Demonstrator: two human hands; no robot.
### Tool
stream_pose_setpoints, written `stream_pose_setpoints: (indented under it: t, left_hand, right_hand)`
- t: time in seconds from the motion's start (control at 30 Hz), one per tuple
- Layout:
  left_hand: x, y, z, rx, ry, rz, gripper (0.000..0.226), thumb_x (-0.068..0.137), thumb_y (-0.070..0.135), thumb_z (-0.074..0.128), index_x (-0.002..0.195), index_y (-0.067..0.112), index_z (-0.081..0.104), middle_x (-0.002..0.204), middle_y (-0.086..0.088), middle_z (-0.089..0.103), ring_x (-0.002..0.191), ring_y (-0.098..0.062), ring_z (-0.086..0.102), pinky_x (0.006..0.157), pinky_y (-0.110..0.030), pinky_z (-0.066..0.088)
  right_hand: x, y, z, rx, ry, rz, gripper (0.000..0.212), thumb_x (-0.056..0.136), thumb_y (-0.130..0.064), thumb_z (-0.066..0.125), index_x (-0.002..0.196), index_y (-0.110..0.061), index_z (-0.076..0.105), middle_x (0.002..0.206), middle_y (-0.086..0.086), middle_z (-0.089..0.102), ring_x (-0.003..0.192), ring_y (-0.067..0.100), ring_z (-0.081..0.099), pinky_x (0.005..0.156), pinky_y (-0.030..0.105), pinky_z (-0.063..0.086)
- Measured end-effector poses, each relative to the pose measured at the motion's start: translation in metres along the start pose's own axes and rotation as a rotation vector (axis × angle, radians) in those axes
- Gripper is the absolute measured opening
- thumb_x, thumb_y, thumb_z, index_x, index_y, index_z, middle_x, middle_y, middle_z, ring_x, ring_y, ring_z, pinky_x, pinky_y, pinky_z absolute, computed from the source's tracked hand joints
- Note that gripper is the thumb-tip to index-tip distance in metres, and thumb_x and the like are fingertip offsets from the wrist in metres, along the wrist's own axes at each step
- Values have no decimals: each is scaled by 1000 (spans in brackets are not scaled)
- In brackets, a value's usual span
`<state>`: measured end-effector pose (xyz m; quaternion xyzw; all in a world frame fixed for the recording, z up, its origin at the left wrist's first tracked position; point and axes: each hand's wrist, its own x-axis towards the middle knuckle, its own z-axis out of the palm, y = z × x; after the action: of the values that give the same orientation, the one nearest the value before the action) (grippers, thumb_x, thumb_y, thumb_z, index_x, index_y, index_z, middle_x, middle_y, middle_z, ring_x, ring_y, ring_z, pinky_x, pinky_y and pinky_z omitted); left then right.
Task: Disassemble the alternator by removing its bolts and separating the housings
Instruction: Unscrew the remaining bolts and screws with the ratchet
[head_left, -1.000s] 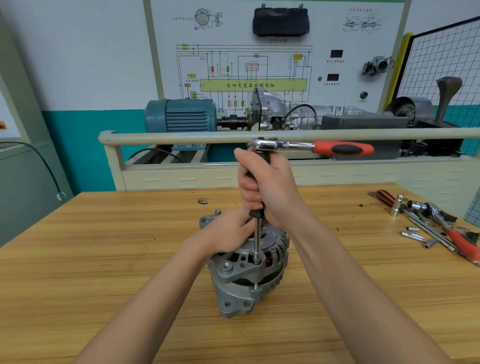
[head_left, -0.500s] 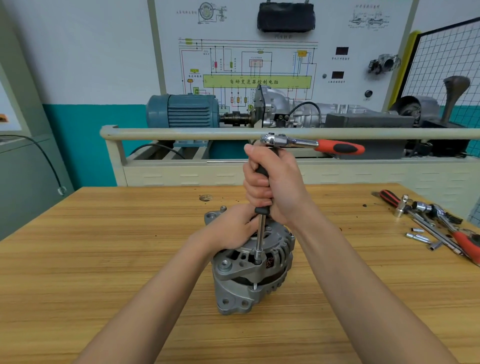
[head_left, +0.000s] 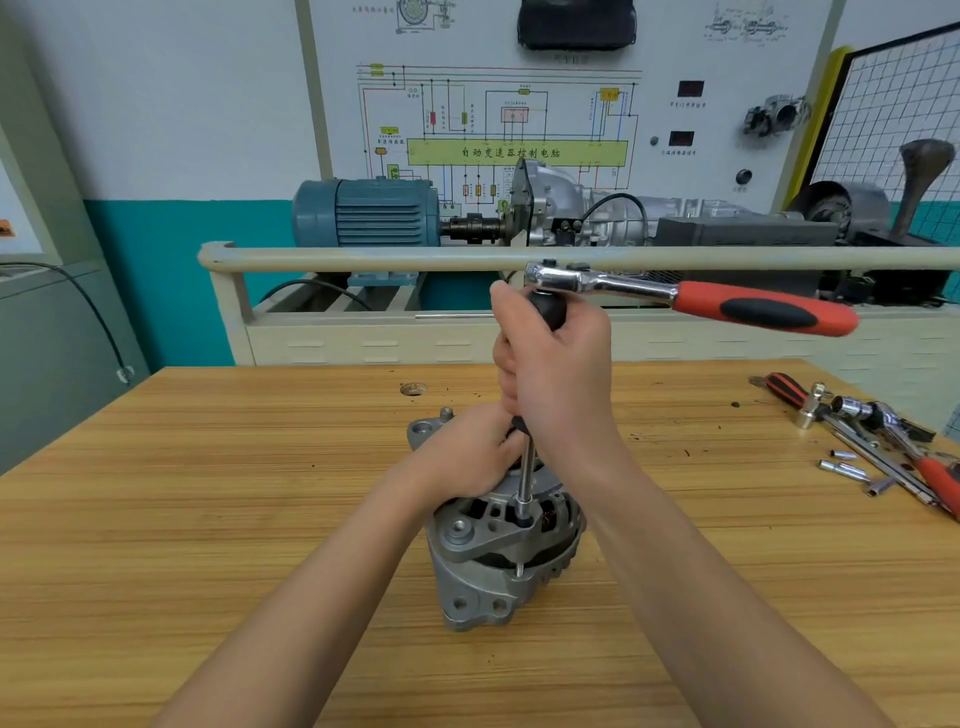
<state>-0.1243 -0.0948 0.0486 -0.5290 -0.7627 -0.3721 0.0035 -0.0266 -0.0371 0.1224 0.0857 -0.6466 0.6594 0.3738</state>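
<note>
Alternator stands upright at table centre, 2 housings not yet parted. L hand clamped over its top at 11 o'clock, steadying. R hand wrapped tight round black grip of vertical driver shaft, socket end seated on a through-bolt on near rim. Ratchet sits on top of the grip, red handle now pointing 3 o'clock and dipped slightly; 1 s ago it was nearer level and further back, so it has swung toward me. Judgement: bolt being turned, still in. Spare sockets and other tools lie well apart at 2 o'clock.
</note>
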Motion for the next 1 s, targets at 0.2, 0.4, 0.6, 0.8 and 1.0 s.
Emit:
stream_pose_setpoints:
  t: [0.2, 0.4, 0.6, 0.8, 1.0]
  left_hand:
    - [0, 3, -1, 53, -15, 5, 23, 78, 21, 32, 56, 28, 31, 50, 13, 41, 53, -11, 40, 52, -29, 29]
    - [-1, 2, -3, 6, 2, 67, 23, 91, 10, 41, 74, 24, 48, 69, 0, 51, 68, -23, 49, 65, -36, 41]
    - [0, -2, -3, 11, 22, 127, 29, 94, 0, 41, 69, 10, 49, 64, -13, 50, 61, -30, 46, 57, -45, 39]
    - [2, 0, -3, -34, 7, 177, 37, 90, 6, 39, 63, 31, 33, 59, 8, 36, 57, -4, 32, 53, -30, 29]
    - [-1, 3, -3, -112, 32, 143, 42, 88, 4, 43, 63, 36, 33, 58, 20, 34, 53, 12, 44, 50, -5, 30]
  right_hand:
    - [3, -5, -5, 68, -79, 143, 48, 94, -12, 56, 53, -17, 31, 43, -4, 24, 34, 8, 17, 36, 14, 18]
    - [18, 2, -12, 222, -321, 288, 50, 102, -15, 42, 53, -16, 32, 41, -7, 22, 29, 5, 16, 35, 9, 18]
    - [25, 4, -8, 238, -460, 331, 43, 98, -8, 44, 56, -14, 35, 39, -6, 23, 28, 5, 16, 37, 8, 20]
    - [29, 9, -11, 379, -639, 353, 38, 90, -11, 45, 53, -17, 39, 37, -9, 27, 27, 1, 19, 36, 6, 21]
    - [38, 17, -9, 594, -932, 402, 36, 85, -12, 62, 56, -19, 41, 42, -6, 24, 29, 2, 22, 35, 5, 25]
